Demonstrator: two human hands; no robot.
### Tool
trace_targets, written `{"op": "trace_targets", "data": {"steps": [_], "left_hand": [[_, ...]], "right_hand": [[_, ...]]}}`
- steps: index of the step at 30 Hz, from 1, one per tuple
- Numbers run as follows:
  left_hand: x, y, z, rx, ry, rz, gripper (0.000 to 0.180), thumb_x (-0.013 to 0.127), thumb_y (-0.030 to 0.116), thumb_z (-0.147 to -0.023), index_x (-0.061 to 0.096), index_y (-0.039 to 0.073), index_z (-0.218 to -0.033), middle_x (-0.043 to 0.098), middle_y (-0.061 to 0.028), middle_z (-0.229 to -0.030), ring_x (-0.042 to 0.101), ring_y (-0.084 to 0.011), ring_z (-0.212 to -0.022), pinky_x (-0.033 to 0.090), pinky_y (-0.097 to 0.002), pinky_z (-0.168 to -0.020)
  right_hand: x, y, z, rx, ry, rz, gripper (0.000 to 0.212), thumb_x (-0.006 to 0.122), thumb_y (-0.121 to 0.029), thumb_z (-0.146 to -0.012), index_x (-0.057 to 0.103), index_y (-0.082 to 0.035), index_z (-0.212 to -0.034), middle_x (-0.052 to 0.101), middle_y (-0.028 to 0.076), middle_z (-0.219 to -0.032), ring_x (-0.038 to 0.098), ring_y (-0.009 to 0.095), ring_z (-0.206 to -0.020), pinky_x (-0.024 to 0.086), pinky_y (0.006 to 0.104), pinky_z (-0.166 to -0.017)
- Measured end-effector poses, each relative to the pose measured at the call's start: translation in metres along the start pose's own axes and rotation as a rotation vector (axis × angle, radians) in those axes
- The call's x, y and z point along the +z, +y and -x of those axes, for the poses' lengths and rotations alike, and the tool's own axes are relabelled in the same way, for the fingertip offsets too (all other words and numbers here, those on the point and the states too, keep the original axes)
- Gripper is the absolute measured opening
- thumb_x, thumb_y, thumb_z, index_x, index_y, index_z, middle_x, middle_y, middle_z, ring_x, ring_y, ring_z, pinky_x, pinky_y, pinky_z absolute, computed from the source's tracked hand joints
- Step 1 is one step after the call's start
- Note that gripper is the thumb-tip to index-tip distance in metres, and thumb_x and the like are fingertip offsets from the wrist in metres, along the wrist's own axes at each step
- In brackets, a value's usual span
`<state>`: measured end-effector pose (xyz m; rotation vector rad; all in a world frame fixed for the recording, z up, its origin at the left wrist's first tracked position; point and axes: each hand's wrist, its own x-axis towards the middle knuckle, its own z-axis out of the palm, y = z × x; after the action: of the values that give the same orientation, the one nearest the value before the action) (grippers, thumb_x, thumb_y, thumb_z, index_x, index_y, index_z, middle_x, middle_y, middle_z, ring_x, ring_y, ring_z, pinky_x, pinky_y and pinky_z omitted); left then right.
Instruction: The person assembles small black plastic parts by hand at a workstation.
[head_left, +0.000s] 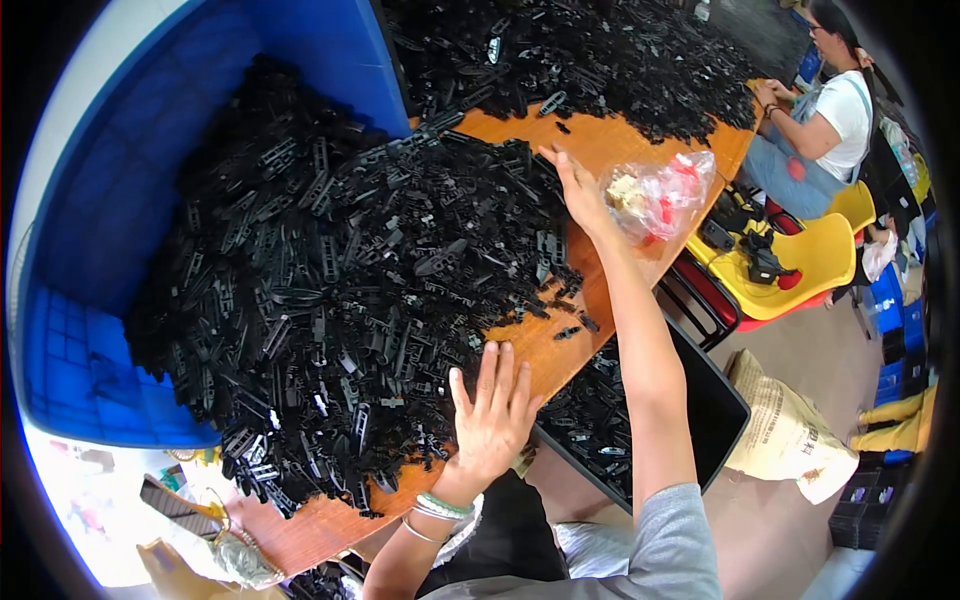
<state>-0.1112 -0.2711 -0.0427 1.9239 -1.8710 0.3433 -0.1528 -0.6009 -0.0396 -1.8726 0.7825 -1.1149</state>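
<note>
A big heap of small black plastic parts [380, 250] spills from a tipped blue bin [110, 180] onto the wooden table [570, 355]. My left hand [492, 412], with bracelets at the wrist, lies at the near edge of the heap, fingers spread and nothing in it. Farther off, my right hand [580, 195] reaches across the table at the heap's right edge. It is seen partly edge-on, fingers stretched out, holding nothing that I can see. A few loose parts lie on the wood between the hands.
A clear plastic bag [658, 198] with red and pale contents lies beside my right wrist. Under the table edge, a black tray [700, 400] holds more parts. Another person [830, 120] sits at the far right by yellow chairs [800, 270]. A sack [785, 430] stands on the floor.
</note>
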Motion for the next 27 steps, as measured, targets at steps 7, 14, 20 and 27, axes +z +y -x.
{"op": "trace_targets", "data": {"steps": [7,14,20,27], "left_hand": [[0.017,0.02,-0.05,0.053,-0.042,0.076,0.059,0.07,0.033,-0.077,0.052,0.005,-0.125,0.035,-0.0257,-0.142,0.029,-0.0367,-0.137,0.02,-0.061,-0.108],[0.041,0.016,-0.069,0.04,-0.081,0.14,0.071,0.067,0.044,-0.076,0.047,0.005,-0.132,0.033,-0.0211,-0.145,0.025,-0.0331,-0.139,0.018,-0.0607,-0.11],[0.032,0.0,-0.05,0.087,0.022,0.079,0.053,0.064,0.035,-0.081,0.053,0.009,-0.126,0.044,-0.0171,-0.138,0.035,-0.0295,-0.134,0.02,-0.0591,-0.109],[0.019,-0.017,-0.035,0.117,0.071,0.177,0.051,0.071,0.026,-0.073,0.053,0.009,-0.117,0.049,-0.0191,-0.131,0.039,-0.0308,-0.131,0.023,-0.0533,-0.11]], "right_hand": [[0.034,0.002,0.01,-0.034,0.029,0.169,0.049,0.04,-0.05,-0.096,0.068,-0.014,-0.114,0.057,0.014,-0.126,0.044,0.029,-0.125,0.031,0.0357,-0.107],[0.04,-0.009,0.039,-0.109,0.003,0.307,0.036,0.048,-0.042,-0.094,0.067,-0.02,-0.116,0.059,0.007,-0.124,0.044,0.026,-0.125,0.013,0.0561,-0.11],[0.053,-0.03,0.062,-0.053,0.003,0.162,0.034,0.049,-0.039,-0.095,0.067,-0.02,-0.117,0.06,0.007,-0.123,0.046,0.026,-0.123,0.012,0.0554,-0.111],[0.077,-0.028,0.073,-0.162,0.072,0.105,0.031,0.055,-0.032,-0.093,0.069,-0.012,-0.112,0.064,0.013,-0.115,0.054,0.029,-0.111,0.032,0.042,-0.099]]}}
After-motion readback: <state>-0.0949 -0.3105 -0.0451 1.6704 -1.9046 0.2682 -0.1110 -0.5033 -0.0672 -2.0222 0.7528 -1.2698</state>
